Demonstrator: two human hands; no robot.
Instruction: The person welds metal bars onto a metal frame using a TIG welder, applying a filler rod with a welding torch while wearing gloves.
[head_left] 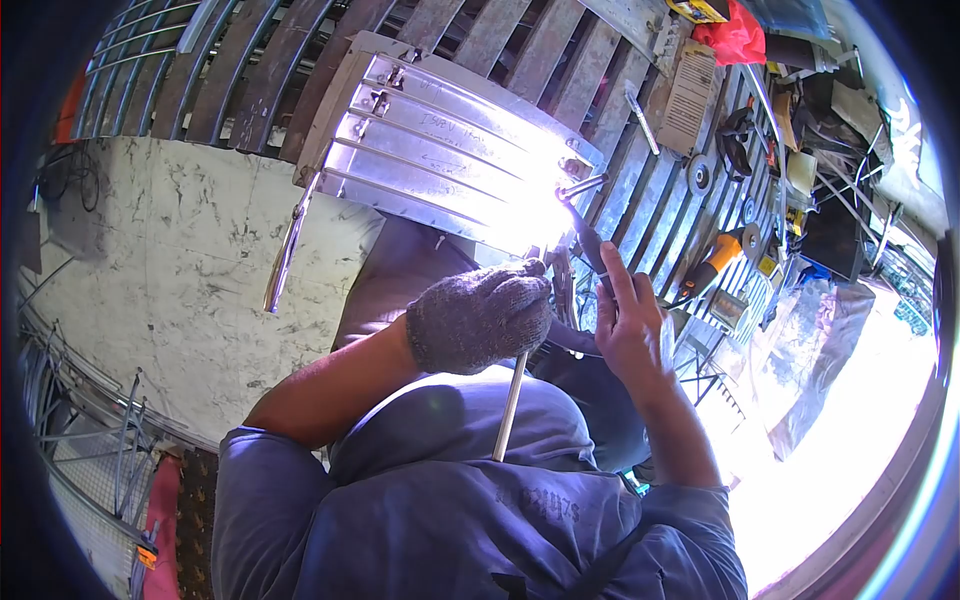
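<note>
Marbled floor point(200, 290) at left, slatted bench point(495, 35) behind, white glare over a metal panel point(440, 125)

Ridged with parallel bars, the panel lies at the bench's near side, its right end washed out by light; just below, the gloved left hand point(480, 318) has its fingers curled closed around a thin rod point(510, 410) slanting down toward the shirt; next to it, the bare right hand point(635, 325) holds a dark torch point(587, 240) between thumb and index finger, the index stretched along it, the next finger slightly apart, the others hard to tell; farther right sit a round disc point(700, 175) and an orange-and-black tool point(712, 265)
</note>
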